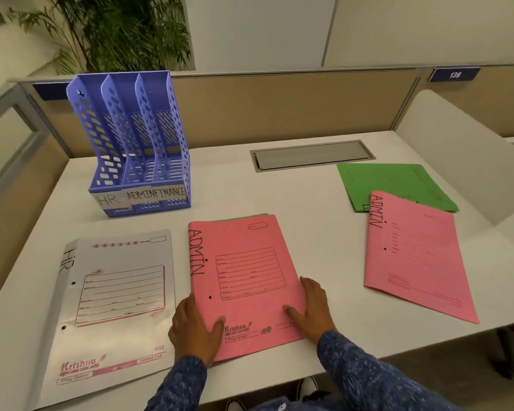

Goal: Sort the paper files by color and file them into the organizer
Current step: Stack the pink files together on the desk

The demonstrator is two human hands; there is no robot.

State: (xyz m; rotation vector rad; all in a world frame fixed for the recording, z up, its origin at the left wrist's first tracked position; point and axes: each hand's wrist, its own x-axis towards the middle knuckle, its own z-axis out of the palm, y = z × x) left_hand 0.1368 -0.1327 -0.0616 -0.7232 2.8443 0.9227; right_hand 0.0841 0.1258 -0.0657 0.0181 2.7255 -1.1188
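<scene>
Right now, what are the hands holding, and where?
The middle pink ADMIN file: left hand pinches its lower left edge, thumb on top; right hand rests on its lower right edge.

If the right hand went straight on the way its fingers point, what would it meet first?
The right hand rests flat on the middle pink file; past its far edge lies bare table, then probably the grey cable hatch, though depth is unclear.

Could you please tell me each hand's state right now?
Left hand: grips centre pink ADMIN file, left edge.
Right hand: open, resting flat on that file.
</scene>
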